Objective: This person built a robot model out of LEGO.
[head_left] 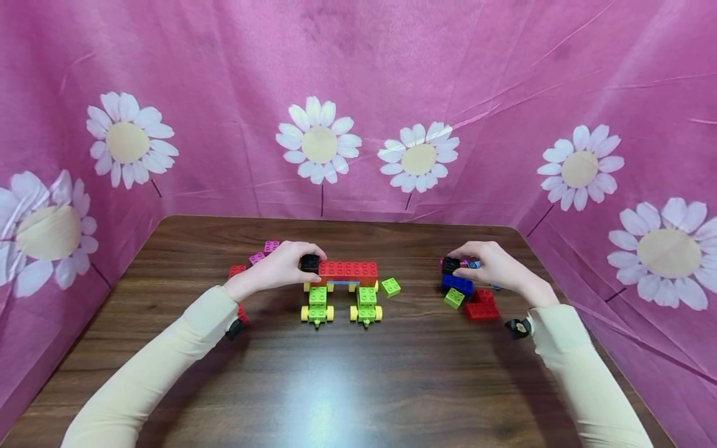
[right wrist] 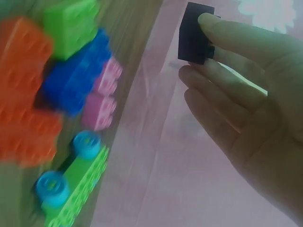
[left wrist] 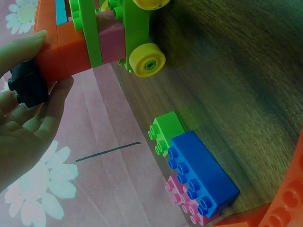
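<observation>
My left hand is at the left end of a toy brick build, its thumb and fingers round a black brick and against the end of the red bricks. These red bricks lie across two lime wheeled bases with yellow wheels; a pink brick shows among the lime parts in the left wrist view. Over on the right, my right hand pinches another black brick between thumb and fingers, raised over the loose bricks.
Beneath the right hand lie a blue brick, a lime brick, red bricks and a lime base with blue wheels. Another lime brick sits beside the build. Pink bricks and red bricks lie near my left forearm.
</observation>
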